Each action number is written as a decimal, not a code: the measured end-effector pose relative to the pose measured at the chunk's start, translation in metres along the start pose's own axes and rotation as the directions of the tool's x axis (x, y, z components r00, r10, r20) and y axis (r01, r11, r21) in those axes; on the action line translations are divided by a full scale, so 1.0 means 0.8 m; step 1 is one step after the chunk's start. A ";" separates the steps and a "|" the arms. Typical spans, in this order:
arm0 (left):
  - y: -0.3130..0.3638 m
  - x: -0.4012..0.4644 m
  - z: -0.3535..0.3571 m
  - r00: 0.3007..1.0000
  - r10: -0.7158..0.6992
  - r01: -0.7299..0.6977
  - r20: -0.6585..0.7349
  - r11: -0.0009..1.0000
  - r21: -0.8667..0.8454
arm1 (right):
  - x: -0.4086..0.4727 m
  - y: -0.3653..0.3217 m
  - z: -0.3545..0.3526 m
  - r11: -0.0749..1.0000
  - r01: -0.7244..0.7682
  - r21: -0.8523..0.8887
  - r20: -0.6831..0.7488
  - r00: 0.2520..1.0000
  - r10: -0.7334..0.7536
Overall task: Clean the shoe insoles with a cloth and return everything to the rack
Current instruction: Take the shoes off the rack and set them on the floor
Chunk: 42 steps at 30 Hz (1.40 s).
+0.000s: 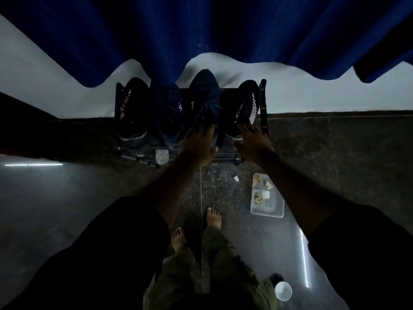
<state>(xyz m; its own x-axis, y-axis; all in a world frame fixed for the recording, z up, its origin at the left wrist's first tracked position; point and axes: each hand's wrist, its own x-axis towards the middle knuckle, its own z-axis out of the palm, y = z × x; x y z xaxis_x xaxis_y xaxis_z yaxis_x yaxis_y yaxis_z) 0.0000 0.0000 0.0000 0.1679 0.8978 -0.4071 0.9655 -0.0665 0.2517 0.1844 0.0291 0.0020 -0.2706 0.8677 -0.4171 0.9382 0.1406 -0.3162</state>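
A person's left hand gripped the heel end of a dark blue shoe on the top shelf of a black shoe rack, fingers closed over the shoe's collar. The right hand reached in just beside it, fingers spread and resting against the heel of a black shoe at the right end of the rack, not clearly clamped on it. White letters on that heel band read partly "SPOR". A matching black shoe at the left end of the rack carried the fuller wording "SPORT" repeated along its band, with white stripes on its side. A second dark blue shoe sat between that one and the gripped shoe. Below the rack's front rail hung a pale tag whose markings could not be read. On the speckled floor in front of the rack, toward its right end, lay a clear plastic tray of small scraps. The person's bare feet stood nearer the camera, and a blue curtain hung behind the rack. No cloth or loose insole could be made out in the dim light.
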 end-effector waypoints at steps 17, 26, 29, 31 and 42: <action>0.009 0.039 -0.019 0.996 -0.090 0.090 0.016 0.996 -0.024 | 0.041 0.000 -0.002 0.992 -0.009 -0.123 0.105 0.994 0.022; 0.004 -0.018 -0.126 0.978 0.056 -0.092 -0.199 0.980 -0.179 | -0.012 -0.042 -0.140 0.991 0.126 0.034 0.007 0.992 -0.126; -0.007 -0.046 -0.158 0.966 0.065 -0.113 -0.251 0.977 -0.182 | -0.028 -0.070 -0.164 0.982 0.188 0.034 -0.022 0.982 -0.187; -0.024 -0.072 -0.174 0.943 0.066 -0.140 -0.328 0.968 -0.209 | -0.032 -0.096 -0.174 0.968 0.247 0.030 -0.064 0.967 -0.245; -0.168 -0.242 -0.206 0.863 -0.290 0.174 -0.413 0.939 -0.297 | -0.030 -0.311 -0.162 0.768 0.640 -0.025 -0.018 0.768 -0.640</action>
<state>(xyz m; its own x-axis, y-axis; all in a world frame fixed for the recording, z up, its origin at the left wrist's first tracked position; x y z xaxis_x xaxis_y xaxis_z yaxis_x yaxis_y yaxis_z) -0.1948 -0.0932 0.1898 -0.2173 0.9741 -0.0620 0.8769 0.2227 0.4260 -0.0143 0.0347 0.2011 -0.8045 0.5850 -0.1029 0.5532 0.6750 -0.4881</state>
